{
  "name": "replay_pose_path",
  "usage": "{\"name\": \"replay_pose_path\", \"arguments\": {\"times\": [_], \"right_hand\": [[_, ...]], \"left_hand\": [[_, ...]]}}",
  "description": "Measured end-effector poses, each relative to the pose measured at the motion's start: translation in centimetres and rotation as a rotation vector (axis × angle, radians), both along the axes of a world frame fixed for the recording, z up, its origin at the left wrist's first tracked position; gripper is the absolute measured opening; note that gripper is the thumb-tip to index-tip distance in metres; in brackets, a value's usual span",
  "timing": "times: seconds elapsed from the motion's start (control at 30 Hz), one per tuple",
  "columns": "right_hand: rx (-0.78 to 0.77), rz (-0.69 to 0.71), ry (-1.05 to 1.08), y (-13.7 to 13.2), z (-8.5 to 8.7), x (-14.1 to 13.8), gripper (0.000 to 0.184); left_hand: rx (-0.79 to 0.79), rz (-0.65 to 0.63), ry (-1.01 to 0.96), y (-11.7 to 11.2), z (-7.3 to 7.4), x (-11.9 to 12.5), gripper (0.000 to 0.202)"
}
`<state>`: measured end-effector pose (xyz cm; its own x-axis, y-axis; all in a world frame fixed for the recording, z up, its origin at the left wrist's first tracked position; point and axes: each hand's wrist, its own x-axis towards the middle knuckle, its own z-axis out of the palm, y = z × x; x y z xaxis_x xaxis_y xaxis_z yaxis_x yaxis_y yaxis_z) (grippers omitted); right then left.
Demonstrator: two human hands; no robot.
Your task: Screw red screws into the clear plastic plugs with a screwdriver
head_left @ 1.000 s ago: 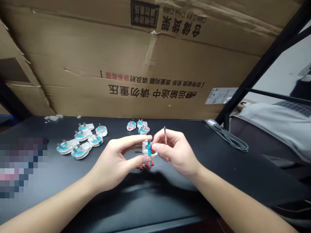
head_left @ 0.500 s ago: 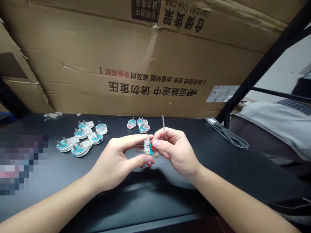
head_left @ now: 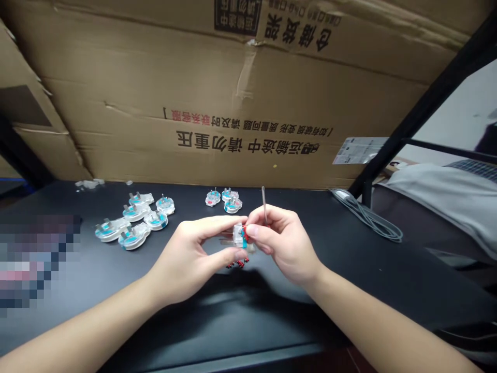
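Head view: left hand (head_left: 190, 264) gripping a clear-and-turquoise plastic plug (head_left: 237, 236) with metal prongs, pinched between thumb and fingers. Plug held up over the black flat worktop (head_left: 330, 233), prongs pointing toward left palm, turquoise side toward right hand (head_left: 281, 241). Right hand closed, thumb and fingers pinching a small red part (head_left: 246, 233) right at the plug's turquoise side; touching or seated in it, can't tell. Same hand also holds a slim metal rod (head_left: 264, 199), roughly upright, tip up, to the right of the plug.

Rest, relative to the held plug: several small red-and-black pieces (head_left: 239, 264) just below it in view, partly hidden by left thumb. Three clear-and-turquoise plugs (head_left: 233, 206) grouped beyond it, prongs up. Six more plugs, clear and turquoise, (head_left: 134, 237) well left, prongs up. Small whitish bits (head_left: 90, 184) farther left and beyond. Coiled grey cable (head_left: 368, 217) well right. Large brown cardboard panel (head_left: 155, 77) with upside-down printing stands behind.
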<state>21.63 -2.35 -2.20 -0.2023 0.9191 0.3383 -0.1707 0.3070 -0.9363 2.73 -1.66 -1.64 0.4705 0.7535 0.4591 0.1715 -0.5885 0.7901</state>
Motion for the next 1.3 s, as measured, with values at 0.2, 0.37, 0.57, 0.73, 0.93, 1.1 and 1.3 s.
{"name": "replay_pose_path", "arguments": {"times": [0.2,0.37,0.57,0.73,0.93,1.1,1.3], "right_hand": [[0.107,-0.060,-0.151,-0.33,0.45,0.12,0.013],[0.125,-0.098,-0.226,-0.57,0.62,0.27,0.015],[0.167,-0.098,-0.276,-0.62,0.22,0.35,0.020],[0.209,-0.125,-0.306,-0.51,0.24,0.26,0.022],[0.217,-0.160,-0.287,-0.57,0.26,0.10,0.017],[0.166,-0.159,-0.232,-0.57,0.30,0.06,0.011],[0.126,-0.134,-0.184,-0.24,0.53,0.30,0.007]], "left_hand": [[0.175,0.055,0.120,0.01,0.16,-0.23,0.040],[0.174,0.066,0.122,-0.06,0.12,-0.17,0.038],[0.182,0.039,0.091,-0.12,0.04,-0.08,0.037],[0.183,0.060,0.110,-0.04,0.04,-0.17,0.037],[0.149,0.067,0.104,0.03,-0.05,-0.14,0.038],[0.125,0.041,0.097,-0.08,-0.04,-0.05,0.038],[0.081,0.026,0.060,0.08,-0.09,-0.03,0.040]]}}
